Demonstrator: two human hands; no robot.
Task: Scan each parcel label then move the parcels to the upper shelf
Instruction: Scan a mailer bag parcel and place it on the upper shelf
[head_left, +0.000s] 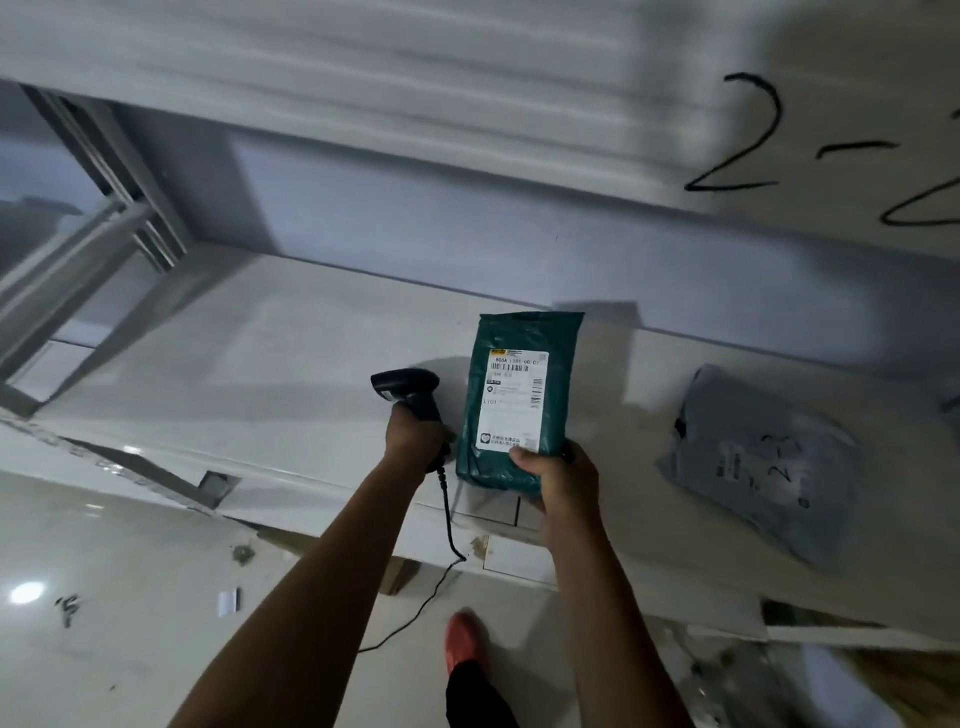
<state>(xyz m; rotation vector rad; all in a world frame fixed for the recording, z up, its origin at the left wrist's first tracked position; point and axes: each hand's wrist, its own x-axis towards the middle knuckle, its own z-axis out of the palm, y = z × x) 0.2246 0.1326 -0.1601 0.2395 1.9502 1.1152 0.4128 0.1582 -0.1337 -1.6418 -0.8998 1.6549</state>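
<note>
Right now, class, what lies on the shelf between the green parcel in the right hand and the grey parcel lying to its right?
Nothing: the head view shows only bare white shelf between the green parcel and the grey parcel.

The right hand (558, 480) is holding a green parcel (519, 400) upright by its lower edge, label (511, 400) facing the camera. The left hand (415, 434) is gripping a black corded scanner (408, 392) just beside it. A grey parcel (763, 462) is lying on the white shelf (260, 353).

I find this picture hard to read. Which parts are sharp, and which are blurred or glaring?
Head view: the green parcel and its label are fairly sharp; the grey parcel and upper shelf are motion-smeared; a bright glare spot sits on the floor; edges bend from the wide lens.
</note>
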